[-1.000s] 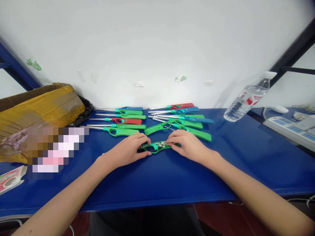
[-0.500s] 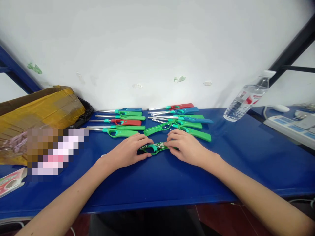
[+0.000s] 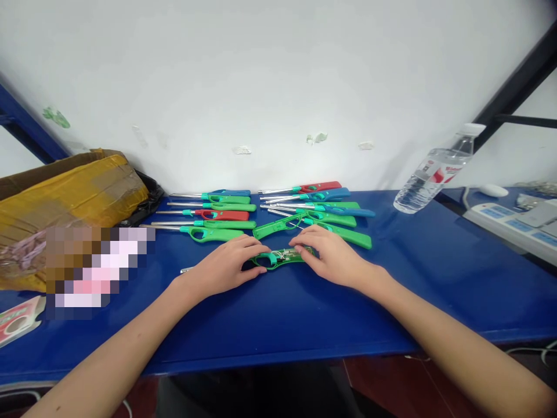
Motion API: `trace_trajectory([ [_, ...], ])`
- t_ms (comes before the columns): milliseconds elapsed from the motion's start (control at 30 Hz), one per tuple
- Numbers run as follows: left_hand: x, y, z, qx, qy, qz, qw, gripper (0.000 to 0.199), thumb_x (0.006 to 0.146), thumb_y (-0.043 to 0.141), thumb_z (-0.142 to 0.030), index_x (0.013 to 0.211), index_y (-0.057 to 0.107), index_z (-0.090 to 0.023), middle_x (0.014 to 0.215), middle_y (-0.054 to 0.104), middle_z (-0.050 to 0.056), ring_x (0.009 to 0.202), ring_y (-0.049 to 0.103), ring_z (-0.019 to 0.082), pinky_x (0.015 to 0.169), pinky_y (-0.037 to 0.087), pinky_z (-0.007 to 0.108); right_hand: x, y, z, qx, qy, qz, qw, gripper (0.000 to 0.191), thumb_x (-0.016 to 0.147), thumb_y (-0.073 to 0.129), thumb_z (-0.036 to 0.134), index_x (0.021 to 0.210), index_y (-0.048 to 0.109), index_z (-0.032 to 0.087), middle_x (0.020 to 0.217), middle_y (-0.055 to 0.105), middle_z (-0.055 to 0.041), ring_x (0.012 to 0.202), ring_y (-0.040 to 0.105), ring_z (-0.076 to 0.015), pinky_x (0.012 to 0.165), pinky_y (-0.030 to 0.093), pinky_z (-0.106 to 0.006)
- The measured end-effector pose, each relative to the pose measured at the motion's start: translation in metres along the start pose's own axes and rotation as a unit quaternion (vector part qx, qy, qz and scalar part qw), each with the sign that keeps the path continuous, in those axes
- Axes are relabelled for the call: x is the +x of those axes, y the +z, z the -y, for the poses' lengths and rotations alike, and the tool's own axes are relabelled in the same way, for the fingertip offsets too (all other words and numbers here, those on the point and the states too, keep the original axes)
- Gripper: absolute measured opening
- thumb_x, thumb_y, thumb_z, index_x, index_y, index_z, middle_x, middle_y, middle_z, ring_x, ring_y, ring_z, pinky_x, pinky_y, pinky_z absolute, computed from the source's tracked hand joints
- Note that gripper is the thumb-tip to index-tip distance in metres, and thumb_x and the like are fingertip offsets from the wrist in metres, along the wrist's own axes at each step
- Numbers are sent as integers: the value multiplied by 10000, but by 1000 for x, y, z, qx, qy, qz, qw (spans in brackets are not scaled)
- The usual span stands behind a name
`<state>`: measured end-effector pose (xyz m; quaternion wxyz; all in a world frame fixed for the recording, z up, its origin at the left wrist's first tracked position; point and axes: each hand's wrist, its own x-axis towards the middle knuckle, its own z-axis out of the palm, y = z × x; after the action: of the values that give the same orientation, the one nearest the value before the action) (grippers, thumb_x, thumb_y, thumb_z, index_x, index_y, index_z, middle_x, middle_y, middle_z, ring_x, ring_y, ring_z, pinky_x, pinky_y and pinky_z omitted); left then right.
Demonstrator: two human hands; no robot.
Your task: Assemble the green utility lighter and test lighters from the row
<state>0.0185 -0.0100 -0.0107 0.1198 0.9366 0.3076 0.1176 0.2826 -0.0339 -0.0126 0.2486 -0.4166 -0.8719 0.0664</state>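
An opened green gas lighter (image 3: 285, 259) lies on the blue table with its inner parts and white wires bare and its teal trigger in place. My left hand (image 3: 226, 264) grips its front part between thumb and fingers, beside the trigger opening. On the handle end, the fingers of my right hand (image 3: 331, 252) are pinched together over the inner parts; anything small between the fingertips is hidden. A loose green shell half (image 3: 270, 228) lies just behind. The metal tube (image 3: 186, 270) shows partly beyond my left wrist.
Several whole lighters, such as a red lighter (image 3: 226, 215) and a green lighter (image 3: 348, 235), lie in two groups at the back. A water bottle (image 3: 430, 174) and a power strip (image 3: 513, 229) are at right. A taped box (image 3: 73, 197) stands at left.
My right hand has shifted slightly along the opened lighter, and more of its inner parts now show. My left hand keeps its grip. The view has moved a little.
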Motion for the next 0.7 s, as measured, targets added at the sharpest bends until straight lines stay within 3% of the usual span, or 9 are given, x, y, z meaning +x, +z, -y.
trace_trajectory([
  [167, 0, 2, 2, 6, 7, -6, 1000, 320, 961, 565, -342, 1256, 602, -223, 1145, 624, 79, 1053, 578, 234, 910, 475, 354, 1, -5, -3, 50, 42, -14, 998, 284, 964, 446, 188, 1120, 682, 164, 979, 740, -74, 933, 657, -221, 803, 526, -364],
  [333, 0, 3, 2, 11, 7, -12, 1000, 314, 966, 557, -346, 1252, 603, -224, 1145, 628, 78, 1059, 581, 235, 914, 478, 356, 5, -11, -11, 67, 71, -66, 993, 283, 938, 450, 175, 1086, 692, 173, 918, 748, -56, 897, 671, -219, 796, 520, -357],
  [533, 2, 7, 2, 10, 7, -31, 999, 302, 964, 554, -325, 1241, 611, -219, 1142, 634, 81, 1046, 590, 232, 903, 493, 359, 5, -12, -26, 41, 82, -104, 990, 280, 937, 454, 194, 1083, 693, 179, 905, 747, -56, 900, 668, -231, 810, 513, -372],
  [700, 4, 11, 3, 21, 10, -45, 999, 313, 966, 549, -314, 1253, 599, -201, 1158, 633, 89, 1057, 589, 235, 924, 495, 379, 5, -9, -35, -24, 66, -108, 992, 285, 950, 449, 218, 1076, 701, 173, 1004, 745, -89, 999, 645, -263, 871, 501, -413],
])
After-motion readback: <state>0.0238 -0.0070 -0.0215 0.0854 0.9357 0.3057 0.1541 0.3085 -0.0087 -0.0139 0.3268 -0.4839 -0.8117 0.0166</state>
